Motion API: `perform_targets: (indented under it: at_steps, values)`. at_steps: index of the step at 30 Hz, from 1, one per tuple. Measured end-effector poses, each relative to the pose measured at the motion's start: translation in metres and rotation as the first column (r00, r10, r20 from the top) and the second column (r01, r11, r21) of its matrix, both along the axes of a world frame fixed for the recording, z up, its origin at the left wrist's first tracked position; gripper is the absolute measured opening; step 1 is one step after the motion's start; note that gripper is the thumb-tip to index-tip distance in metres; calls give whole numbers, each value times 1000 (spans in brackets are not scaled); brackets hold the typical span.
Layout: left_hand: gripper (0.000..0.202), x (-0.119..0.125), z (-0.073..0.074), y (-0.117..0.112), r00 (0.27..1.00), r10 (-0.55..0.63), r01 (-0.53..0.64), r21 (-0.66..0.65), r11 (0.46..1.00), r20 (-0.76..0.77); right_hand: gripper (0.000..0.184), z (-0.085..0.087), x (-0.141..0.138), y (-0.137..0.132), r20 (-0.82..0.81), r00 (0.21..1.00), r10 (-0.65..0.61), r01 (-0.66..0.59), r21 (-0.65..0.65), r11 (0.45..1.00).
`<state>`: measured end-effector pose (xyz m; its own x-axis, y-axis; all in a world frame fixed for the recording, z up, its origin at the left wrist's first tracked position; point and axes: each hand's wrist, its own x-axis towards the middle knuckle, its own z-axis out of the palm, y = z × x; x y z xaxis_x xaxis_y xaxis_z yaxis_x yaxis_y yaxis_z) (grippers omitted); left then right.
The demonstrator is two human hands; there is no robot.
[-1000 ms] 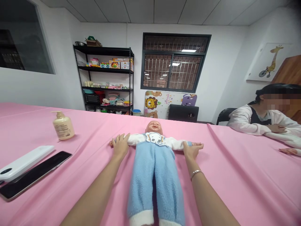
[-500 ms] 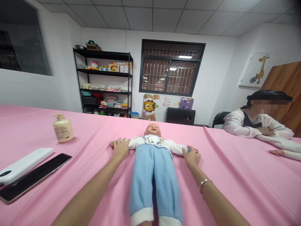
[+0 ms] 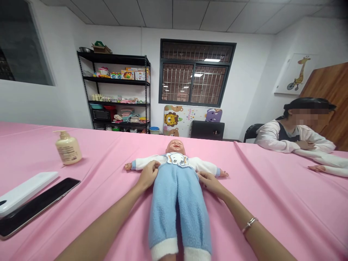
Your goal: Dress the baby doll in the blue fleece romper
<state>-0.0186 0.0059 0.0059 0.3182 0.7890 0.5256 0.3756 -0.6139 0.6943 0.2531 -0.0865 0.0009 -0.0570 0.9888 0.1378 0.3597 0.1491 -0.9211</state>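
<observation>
On the baby doll (image 3: 176,203), left hand (image 3: 148,175) and right hand (image 3: 210,183) curl inward.

Bright, even room light; faint shadows, bowed edges.

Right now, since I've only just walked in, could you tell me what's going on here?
A person's left hand and right hand rest at the sides of a baby doll in blue fleece trousers, which lies on its back on a pink-covered table. A pump bottle stands beside a phone to the doll's right, and another person sits at the far end, arms on the table.
</observation>
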Motion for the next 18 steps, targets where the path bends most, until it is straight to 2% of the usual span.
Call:
perform_targets:
  at_steps: [2,4,7,9,11,12,13,14,15,16,17,18]
  values:
    - [20,2,-5,2,999,-41,43,-63,997,32,43,1,5,1,-49,998,-33,32,-12,999]
    - [15,2,-10,5,998,-52,55,-81,995,37,43,0,9,6,-22,984,-179,181,79,980]
    - [9,-1,-13,9,997,-71,72,-69,995,16,36,2,5,15,71,914,-399,370,257,893]
    - [8,-2,-13,10,997,-78,78,-58,995,8,27,14,-10,10,128,869,-477,401,380,834]
    - [9,-2,-13,9,997,-77,77,-52,996,2,20,35,-34,-9,173,836,-521,383,495,780]
    - [9,-2,-13,8,997,-76,75,-51,996,0,17,47,-48,-24,193,856,-480,332,508,795]
    - [10,-2,-14,8,997,-72,72,-51,996,-4,16,59,-62,-40,256,897,-360,203,485,851]
    - [10,-2,-14,9,998,-69,68,-51,996,-7,17,68,-76,-58,341,922,-183,13,446,895]
    - [9,-1,-15,9,998,-66,66,-51,997,-11,15,74,-88,-75,432,902,8,-191,382,904]
    - [9,-1,-16,10,998,-65,64,-51,997,-15,14,77,-100,-91,527,836,154,-355,304,884]
    - [8,-1,-17,11,998,-63,62,-51,997,-18,18,76,-109,-103,619,756,211,-459,273,845]
    - [7,-1,-18,12,998,-62,61,-50,997,-21,24,73,-116,-112,714,676,180,-524,296,799]
